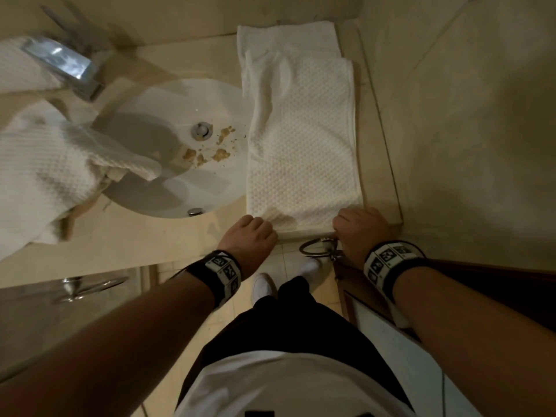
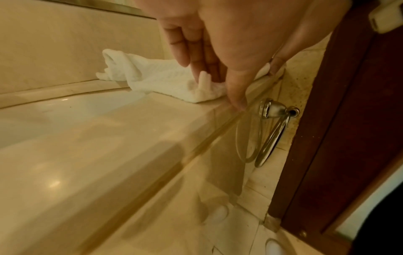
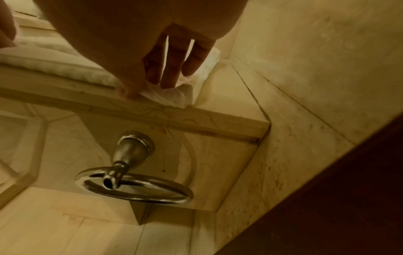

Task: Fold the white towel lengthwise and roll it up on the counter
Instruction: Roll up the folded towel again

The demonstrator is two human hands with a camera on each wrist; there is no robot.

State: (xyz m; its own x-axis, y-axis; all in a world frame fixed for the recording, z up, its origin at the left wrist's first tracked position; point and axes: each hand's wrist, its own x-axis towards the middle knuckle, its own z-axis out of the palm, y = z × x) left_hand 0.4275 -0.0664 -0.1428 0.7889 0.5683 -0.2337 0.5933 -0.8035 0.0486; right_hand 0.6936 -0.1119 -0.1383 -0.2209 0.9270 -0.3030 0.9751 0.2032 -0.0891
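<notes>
— Both forearms reach in from below, banded at the wrists. What are the hands on?

— On the near end of the white towel [image 1: 301, 139]. It lies as a long folded strip on the counter [image 1: 144, 233], right of the sink [image 1: 168, 139], running from the front edge back to the wall.

— And the left hand [image 1: 251, 233]?

— Curled at the near left corner. From the left wrist view, its fingers [image 2: 196, 57] bend down onto the cloth with a bit of towel pinched up between them, and the thumb tip sits on the counter's front edge.

— The right hand [image 1: 361, 228]?

— At the near right corner, fingers [image 3: 172, 65] folded over the bunched corner, thumb pressed against the edge beside it.

— Anything else around?

— Crumbs lie by the sink drain [image 1: 201, 130], another towel [image 1: 45, 176] drapes over the sink's left rim, and a metal ring [image 3: 133, 188] hangs under the counter edge, just below the hands.
</notes>
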